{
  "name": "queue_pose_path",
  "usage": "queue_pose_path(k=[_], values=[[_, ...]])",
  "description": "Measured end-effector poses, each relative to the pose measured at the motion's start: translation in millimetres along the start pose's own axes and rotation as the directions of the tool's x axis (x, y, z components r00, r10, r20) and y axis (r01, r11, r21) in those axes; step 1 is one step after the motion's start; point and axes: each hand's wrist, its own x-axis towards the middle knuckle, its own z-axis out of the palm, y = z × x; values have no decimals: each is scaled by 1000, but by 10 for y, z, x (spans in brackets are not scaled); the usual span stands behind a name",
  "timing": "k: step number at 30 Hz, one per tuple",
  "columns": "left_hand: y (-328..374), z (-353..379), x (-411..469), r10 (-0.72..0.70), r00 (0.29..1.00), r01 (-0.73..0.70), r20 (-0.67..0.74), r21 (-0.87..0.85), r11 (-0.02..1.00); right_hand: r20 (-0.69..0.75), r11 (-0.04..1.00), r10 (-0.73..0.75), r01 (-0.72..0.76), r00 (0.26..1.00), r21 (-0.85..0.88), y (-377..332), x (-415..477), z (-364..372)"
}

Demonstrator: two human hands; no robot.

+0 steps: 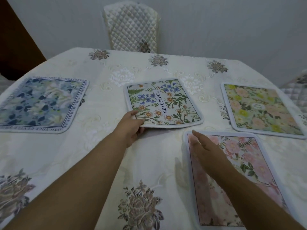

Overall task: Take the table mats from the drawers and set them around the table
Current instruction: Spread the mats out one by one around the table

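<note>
Both hands reach out over the table, which is covered with a cream embroidered cloth. Left hand pinches the near left corner of the daisy mat, thumb on top and fingers curled under, so that corner is lifted slightly off the cloth while the rest lies flat near the middle of the table. This mat carries the word BEAUTIFUL on a white strip among orange daisies and blue flowers. Right hand is open and flat, fingers straight and together, holding nothing; it hovers over the far left corner of the pink rose mat, and whether it touches the mat I cannot tell.

That pink mat lies at the near right edge of the table, just beside the daisy mat's near edge. A yellow and pink floral mat lies flat toward the right edge, set apart from the other two. A blue floral mat, bordered with printed lettering, lies flat at the left edge, well apart from the rest. A quilted chair stands at the far edge against a pale wall.
</note>
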Motion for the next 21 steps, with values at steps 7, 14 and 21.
queue_pose_path(k=[7, 14, 21], values=[[157, 52, -517, 152, 986, -143, 74, -122, 982, 59, 940, 22, -41, 998, 338, -257, -147, -43], [40, -207, -1522, 179, 980, -158, 93, -195, 968, 78, 765, 39, -80, 996, 639, -618, -577, -123], [-485, -169, -2618, 209, 955, -237, 209, 118, 964, -17, 813, 163, -124, 986, 568, -810, -1352, 37]])
